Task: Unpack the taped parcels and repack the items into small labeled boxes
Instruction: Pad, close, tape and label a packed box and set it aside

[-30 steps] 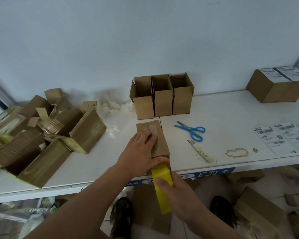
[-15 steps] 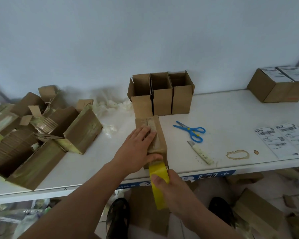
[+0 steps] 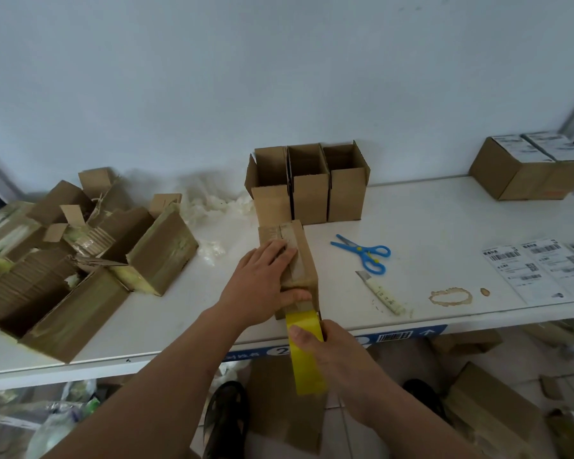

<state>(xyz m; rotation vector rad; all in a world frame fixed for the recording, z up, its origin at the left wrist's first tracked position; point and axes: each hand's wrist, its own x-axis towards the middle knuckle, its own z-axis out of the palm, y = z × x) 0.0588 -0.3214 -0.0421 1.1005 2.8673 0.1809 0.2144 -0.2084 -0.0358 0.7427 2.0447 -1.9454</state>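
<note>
A small closed cardboard box (image 3: 304, 256) lies near the front edge of the white table (image 3: 428, 220), with a strip of clear tape along its top. My left hand (image 3: 262, 286) lies flat over the box, fingers on top and thumb pressed against its near end. Just below the table edge, my right hand (image 3: 325, 352) grips a yellow roll of tape (image 3: 304, 352), whose tape runs up to the box's near end. Behind the box stand three open small boxes (image 3: 309, 187) in a row.
Blue scissors (image 3: 365, 255) and a utility knife (image 3: 381, 293) lie right of the box. Shipping labels (image 3: 537, 266) sit at the right edge, two labeled boxes (image 3: 531, 167) at the back right. Torn-open parcels (image 3: 80, 253) and plastic wrap (image 3: 209, 207) fill the left. Cardboard lies on the floor.
The hands keep their places: left hand pressing on the box, right hand holding the tape roll below the edge. The view has shifted slightly.
</note>
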